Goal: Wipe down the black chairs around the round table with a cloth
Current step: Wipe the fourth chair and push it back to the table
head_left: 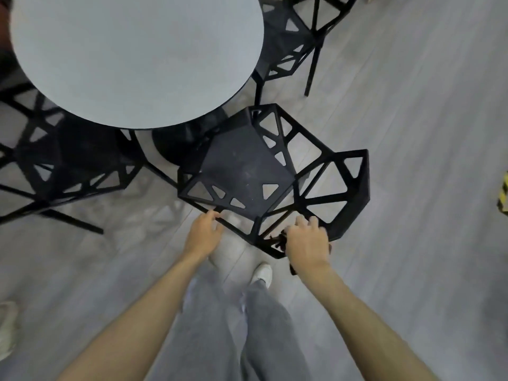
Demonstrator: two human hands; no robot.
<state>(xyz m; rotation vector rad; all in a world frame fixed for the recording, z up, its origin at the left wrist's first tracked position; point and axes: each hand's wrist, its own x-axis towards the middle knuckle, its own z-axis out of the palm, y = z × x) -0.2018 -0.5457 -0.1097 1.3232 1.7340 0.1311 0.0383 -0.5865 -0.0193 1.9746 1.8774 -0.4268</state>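
A black lattice chair (247, 163) stands in the middle of the head view, its seat partly tucked under the round grey table (137, 56). My left hand (202, 235) has its fingers curled over the chair's near left edge bar. My right hand (306, 240) presses a dark cloth (279, 240) against the frame at the chair's near corner, fingers curled over it. Only a small crumpled part of the cloth shows beside and under that hand.
A second black chair (57, 160) stands at the left of the table and a third black chair (297, 37) at the upper right. My legs and white shoes (262, 273) are just below the chair. A yellow-black striped object (503, 193) sits at the right edge.
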